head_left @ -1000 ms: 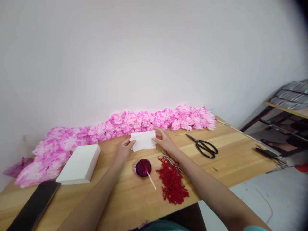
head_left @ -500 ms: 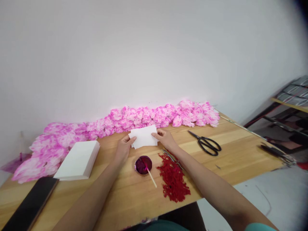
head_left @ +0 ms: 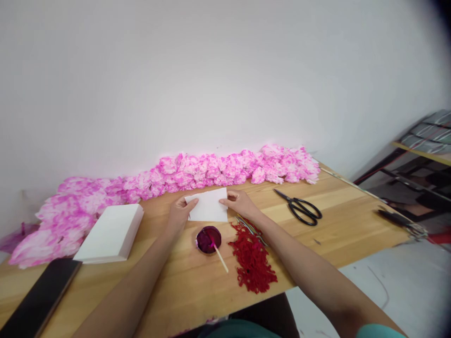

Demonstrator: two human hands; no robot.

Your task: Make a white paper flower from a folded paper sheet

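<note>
White paper sheets (head_left: 208, 205) are held up between my two hands, above the wooden table (head_left: 338, 206). My left hand (head_left: 180, 212) pinches the left edge, thumb in front and fingers behind. On the right edge, my right hand (head_left: 239, 204) grips in the same way. Just below the paper sits a small round bowl of dark magenta liquid (head_left: 204, 240), with a pale stick (head_left: 221, 258) leaning out of it. A heap of red yarn pieces (head_left: 254, 263) lies beside my right forearm, with thin wires (head_left: 251, 226) at its top.
Pink and white paper flowers (head_left: 207, 170) line the wall. A thick white paper stack (head_left: 109, 232) and a black phone (head_left: 42, 295) lie at left. Black scissors (head_left: 299, 206) lie right of my right hand; another dark tool (head_left: 398, 220) is near the right edge.
The sheets, fanned apart at their edges before, now line up more closely. The paper sits slightly lower and farther left, still in both hands.
</note>
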